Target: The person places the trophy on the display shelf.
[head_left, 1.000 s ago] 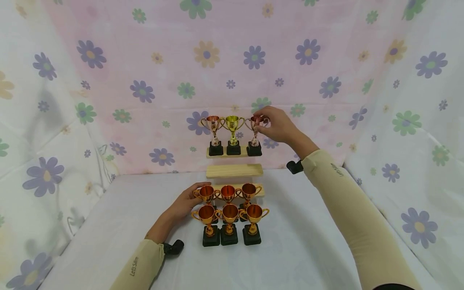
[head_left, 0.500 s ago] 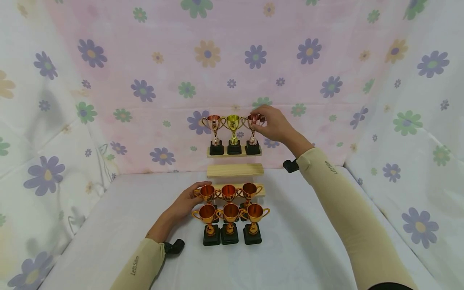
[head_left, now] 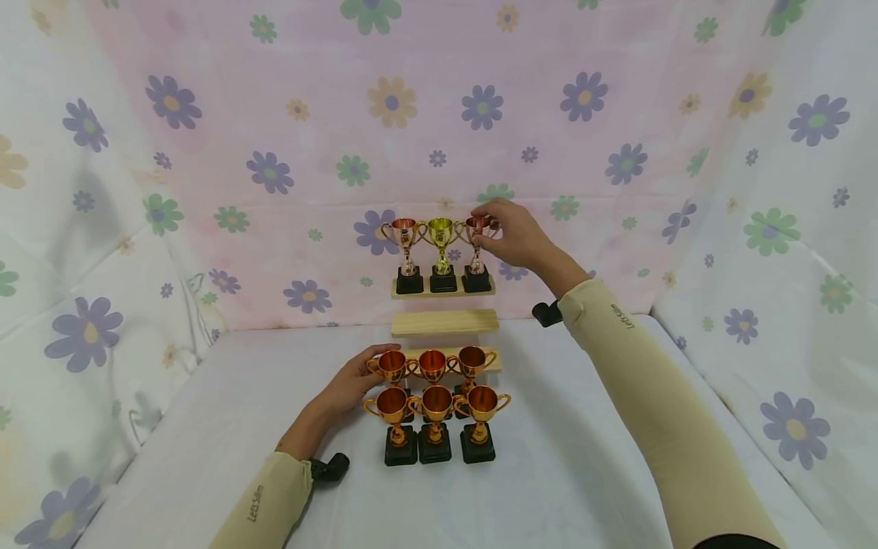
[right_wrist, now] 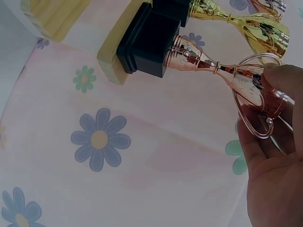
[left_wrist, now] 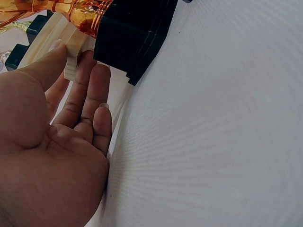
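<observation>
My right hand (head_left: 517,236) pinches the cup of a rose-gold trophy (head_left: 476,264) between thumb and fingers. In the right wrist view, the black base of this trophy (right_wrist: 149,42) sits on the wooden top shelf (right_wrist: 111,61). To its left on that shelf stand a gold trophy (head_left: 442,259) and another rose-gold trophy (head_left: 408,263). Low down, my left hand (head_left: 346,383) holds the left end of the lowest wooden shelf (left_wrist: 71,38), thumb on top and fingers below. An orange-bronze trophy (left_wrist: 97,19) with a black base is close by those fingers.
A wooden middle shelf (head_left: 444,323) lies between the top and lowest levels. Bronze trophies stand in two rows low down, including a front right one (head_left: 478,442). White cloth (head_left: 549,488) covers the table; a flowered pink curtain (head_left: 309,252) hangs behind.
My right hand has shifted slightly left with the right-hand rose-gold trophy, bringing it closer to the gold one. My left hand stays in place.
</observation>
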Motion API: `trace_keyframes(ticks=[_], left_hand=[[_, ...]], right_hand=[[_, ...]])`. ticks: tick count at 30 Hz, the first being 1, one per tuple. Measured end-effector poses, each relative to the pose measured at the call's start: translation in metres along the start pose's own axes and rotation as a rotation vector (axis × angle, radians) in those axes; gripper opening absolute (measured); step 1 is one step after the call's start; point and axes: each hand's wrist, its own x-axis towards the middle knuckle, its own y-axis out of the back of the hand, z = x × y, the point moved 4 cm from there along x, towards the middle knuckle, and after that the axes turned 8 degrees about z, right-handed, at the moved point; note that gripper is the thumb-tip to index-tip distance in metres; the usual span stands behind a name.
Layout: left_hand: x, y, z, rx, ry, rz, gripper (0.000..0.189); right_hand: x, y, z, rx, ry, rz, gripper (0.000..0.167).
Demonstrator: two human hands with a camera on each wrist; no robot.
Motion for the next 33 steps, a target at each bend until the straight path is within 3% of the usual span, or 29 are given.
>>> trace_keyframes(ticks=[13, 25, 33], left_hand=[[-0.002, -0.002, 0.004, 0.015, -0.005, 0.009, 0.055], [-0.002, -0.001, 0.003, 0.009, -0.008, 0.009, 0.055], [-0.002, 0.0, 0.003, -0.001, -0.002, -0.002, 0.053]], right_hand=[[-0.001, -0.002, 0.001, -0.016, -0.007, 0.006, 0.054], [-0.013, 0.003, 0.005, -0.007, -0.019, 0.085, 0.064], [-0.034, 0.008, 0.008, 0.057, 0.027, 0.172, 0.065]])
